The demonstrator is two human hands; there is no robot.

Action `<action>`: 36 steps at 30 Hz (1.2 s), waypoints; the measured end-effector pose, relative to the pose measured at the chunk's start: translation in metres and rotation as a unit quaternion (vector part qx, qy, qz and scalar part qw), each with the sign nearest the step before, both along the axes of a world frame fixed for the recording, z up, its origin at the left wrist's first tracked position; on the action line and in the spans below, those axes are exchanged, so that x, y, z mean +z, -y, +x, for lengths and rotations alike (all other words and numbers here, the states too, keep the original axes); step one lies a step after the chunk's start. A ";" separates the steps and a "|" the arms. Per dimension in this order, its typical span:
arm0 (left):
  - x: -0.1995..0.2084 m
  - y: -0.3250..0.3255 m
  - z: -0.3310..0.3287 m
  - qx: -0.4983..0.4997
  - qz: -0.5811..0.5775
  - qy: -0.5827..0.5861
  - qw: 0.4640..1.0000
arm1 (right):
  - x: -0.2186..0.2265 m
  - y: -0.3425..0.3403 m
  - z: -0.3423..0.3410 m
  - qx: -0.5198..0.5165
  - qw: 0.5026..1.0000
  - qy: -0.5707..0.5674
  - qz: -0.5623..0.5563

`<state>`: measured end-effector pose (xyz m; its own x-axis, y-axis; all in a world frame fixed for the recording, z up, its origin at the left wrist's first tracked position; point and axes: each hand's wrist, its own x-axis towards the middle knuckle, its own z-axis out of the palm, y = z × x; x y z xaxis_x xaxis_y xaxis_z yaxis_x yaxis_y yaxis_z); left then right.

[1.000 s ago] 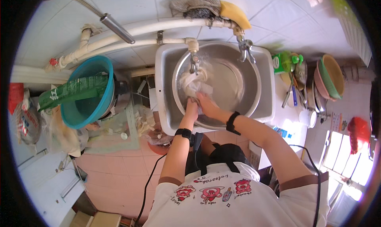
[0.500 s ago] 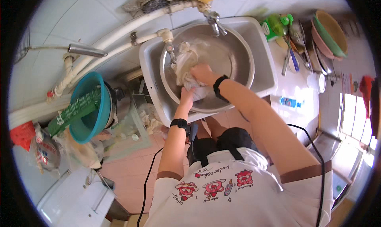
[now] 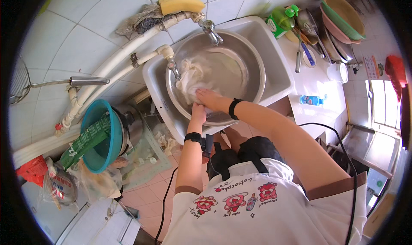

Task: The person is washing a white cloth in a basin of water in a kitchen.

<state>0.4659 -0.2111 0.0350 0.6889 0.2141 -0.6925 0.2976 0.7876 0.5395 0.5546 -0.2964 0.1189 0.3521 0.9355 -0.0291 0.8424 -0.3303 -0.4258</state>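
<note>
Lowering the white cloth (image 3: 190, 80) since the earlier frame, from a lifted hold down into cloudy water, and flattening the right hand (image 3: 209, 98) from a fist onto it. Drawing both hands closer together too, bringing the left hand (image 3: 198, 112) just below the right. Laying the right fingers out straight, pressed together, across the near part of the cloth. Curling the left fingers in at the cloth's near end, hiding the tips, so being unable to tell whether pinching any of it. Keeping the cloth bunched in the left side of the steel basin (image 3: 257, 73), from beside the left tap (image 3: 172, 68) to close by the near rim. Leaning over the pale sink (image 3: 278, 58) holding that basin. Facing a second tap (image 3: 210, 30) hanging over the basin's far rim. Seeing a green bottle (image 3: 281, 21) resting beside the sink's far right corner, and a blue bottle (image 3: 310, 100) on the counter (image 3: 328, 120), near the sink's near right corner. Seeing also a teal tub (image 3: 112, 153) outside the sink's left edge, with a green packet (image 3: 86, 141) lying across it. Wearing a black band (image 3: 234, 108) on the right wrist.
</note>
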 end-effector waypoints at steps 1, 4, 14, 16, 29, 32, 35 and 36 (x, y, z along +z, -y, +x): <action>0.039 0.012 0.017 -0.043 0.020 -0.044 0.998 | -0.014 0.019 0.010 -0.030 0.999 0.015 -0.009; 0.061 0.009 0.008 -0.070 0.069 -0.046 0.994 | -0.005 0.006 0.018 -0.027 0.964 -0.031 -0.261; 0.067 0.009 0.014 -0.005 -0.043 -0.055 0.998 | -0.002 -0.026 0.059 -0.134 0.969 0.030 -0.203; 0.062 0.005 0.012 0.011 -0.099 -0.055 0.994 | 0.020 -0.028 0.064 -0.148 0.956 -0.092 -0.235; 0.040 0.008 0.011 -0.014 -0.104 -0.032 0.994 | 0.019 -0.003 -0.002 -0.001 0.974 -0.024 -0.225; 0.042 0.012 0.016 -0.068 -0.031 -0.050 0.996 | 0.001 0.002 0.011 0.002 0.966 0.067 -0.249; 0.042 0.012 0.011 -0.065 0.013 -0.071 0.995 | 0.007 -0.003 0.020 0.004 0.964 0.136 -0.228; 0.042 0.013 0.010 -0.061 0.020 -0.070 0.995 | 0.005 -0.003 0.023 0.002 0.965 0.135 -0.225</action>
